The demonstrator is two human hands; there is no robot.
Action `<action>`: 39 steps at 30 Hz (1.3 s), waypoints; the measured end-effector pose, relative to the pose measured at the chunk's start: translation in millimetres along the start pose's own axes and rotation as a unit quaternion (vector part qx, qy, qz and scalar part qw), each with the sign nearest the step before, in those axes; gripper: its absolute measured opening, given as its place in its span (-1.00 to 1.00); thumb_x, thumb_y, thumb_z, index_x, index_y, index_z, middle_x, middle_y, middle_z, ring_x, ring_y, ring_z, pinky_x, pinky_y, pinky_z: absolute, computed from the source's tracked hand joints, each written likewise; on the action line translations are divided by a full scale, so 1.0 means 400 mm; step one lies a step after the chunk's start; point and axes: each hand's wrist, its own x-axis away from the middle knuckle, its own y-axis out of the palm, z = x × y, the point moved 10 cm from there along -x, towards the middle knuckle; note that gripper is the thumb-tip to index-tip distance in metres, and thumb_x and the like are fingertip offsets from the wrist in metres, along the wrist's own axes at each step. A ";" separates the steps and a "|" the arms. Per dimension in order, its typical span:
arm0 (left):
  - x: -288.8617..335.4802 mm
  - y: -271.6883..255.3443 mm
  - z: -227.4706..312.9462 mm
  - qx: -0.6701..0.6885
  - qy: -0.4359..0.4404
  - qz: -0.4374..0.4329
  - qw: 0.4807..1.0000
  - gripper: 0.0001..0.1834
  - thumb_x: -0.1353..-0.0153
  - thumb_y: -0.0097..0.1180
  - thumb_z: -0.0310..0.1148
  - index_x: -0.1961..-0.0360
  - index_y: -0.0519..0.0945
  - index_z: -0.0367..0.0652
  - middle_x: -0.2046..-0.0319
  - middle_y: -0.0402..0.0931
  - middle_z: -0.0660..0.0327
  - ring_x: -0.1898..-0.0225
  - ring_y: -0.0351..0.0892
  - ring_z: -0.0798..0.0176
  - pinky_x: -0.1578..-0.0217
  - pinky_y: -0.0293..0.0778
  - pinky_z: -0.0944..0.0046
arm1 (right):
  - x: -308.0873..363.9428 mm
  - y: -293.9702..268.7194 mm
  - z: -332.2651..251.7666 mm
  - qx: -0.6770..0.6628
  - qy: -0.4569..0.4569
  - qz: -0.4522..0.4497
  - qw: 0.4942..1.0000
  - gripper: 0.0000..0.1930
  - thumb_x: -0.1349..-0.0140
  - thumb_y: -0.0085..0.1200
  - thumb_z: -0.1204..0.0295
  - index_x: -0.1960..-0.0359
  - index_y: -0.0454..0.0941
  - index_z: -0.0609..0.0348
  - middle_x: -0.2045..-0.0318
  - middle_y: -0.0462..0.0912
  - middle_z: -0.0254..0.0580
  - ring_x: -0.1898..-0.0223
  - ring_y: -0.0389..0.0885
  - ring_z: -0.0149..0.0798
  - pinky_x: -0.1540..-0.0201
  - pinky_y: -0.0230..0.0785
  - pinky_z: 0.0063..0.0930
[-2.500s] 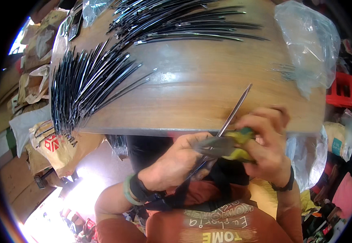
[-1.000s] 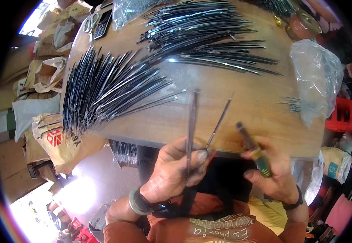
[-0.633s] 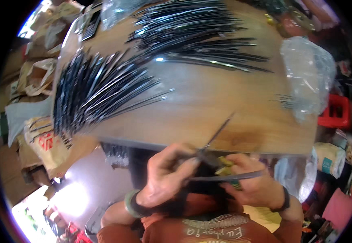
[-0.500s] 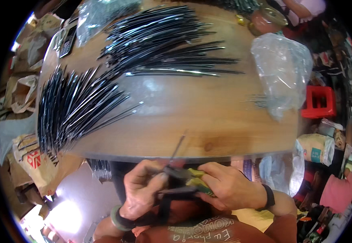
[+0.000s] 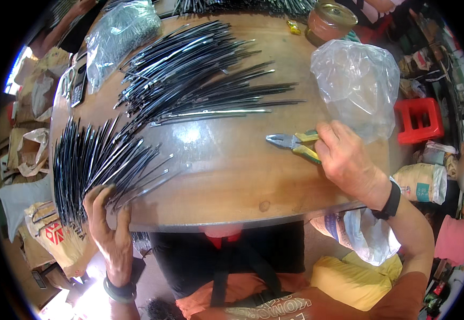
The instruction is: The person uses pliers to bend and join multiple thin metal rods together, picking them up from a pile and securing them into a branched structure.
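Note:
In my right hand (image 5: 352, 162) are combination pliers (image 5: 296, 144) with yellow-green handles and a steel head, held over the right half of the table. My fingers close round the handle ends, and the jaws point left. My left hand (image 5: 109, 224) is at the near left table edge, thumb apart from the fingers, its fingertips at the near end of a fanned pile of thin black shiny strips (image 5: 101, 154). No strip shows clearly in its grasp. Farther back lies a larger heap of similar strips (image 5: 189, 80), some with pale metallic tips.
A clear plastic bag (image 5: 354, 85) lies at the table's right, and a filled one (image 5: 122, 40) at the back left beside a black phone-like device (image 5: 78, 88). A round glass container (image 5: 330, 21) stands at the back. A red stool (image 5: 419, 120) is right of the wooden table (image 5: 226, 181).
My hands have parted from in front of my body. The right carried the pliers up over the table; the left moved to the strip pile, and the thin piece it held is gone from it.

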 end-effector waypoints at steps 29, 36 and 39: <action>-0.108 0.344 0.461 0.264 0.219 -0.233 0.910 -0.65 -0.05 0.12 -0.61 0.07 0.54 -0.30 0.40 0.50 0.01 0.41 0.53 -0.08 0.38 0.45 0.12 | 0.137 -0.058 0.095 -0.540 0.368 0.330 0.681 -0.84 -0.09 0.13 0.66 0.26 0.55 0.30 0.12 0.53 -0.16 0.29 0.45 -0.51 0.24 0.32 -0.64; -0.130 0.230 0.397 0.192 0.283 -0.197 0.919 -0.64 -0.01 0.24 -0.50 0.11 0.51 -0.21 0.32 0.47 0.07 0.32 0.52 -0.05 0.34 0.47 0.09 | 0.142 -0.048 0.033 -0.479 0.325 0.195 0.792 -0.91 -0.09 0.18 0.61 0.35 0.58 0.31 0.20 0.56 -0.19 0.19 0.52 -0.37 0.16 0.39 -0.51; -0.236 0.165 0.230 0.044 0.234 -0.067 0.969 -0.68 -0.06 0.19 -0.52 0.11 0.52 -0.25 0.29 0.46 0.05 0.24 0.51 -0.05 0.24 0.48 0.08 | 0.273 0.016 0.050 -0.669 0.478 0.266 0.503 -0.84 -0.13 0.16 0.57 0.24 0.58 0.27 0.11 0.53 -0.11 0.22 0.51 -0.27 0.20 0.38 -0.47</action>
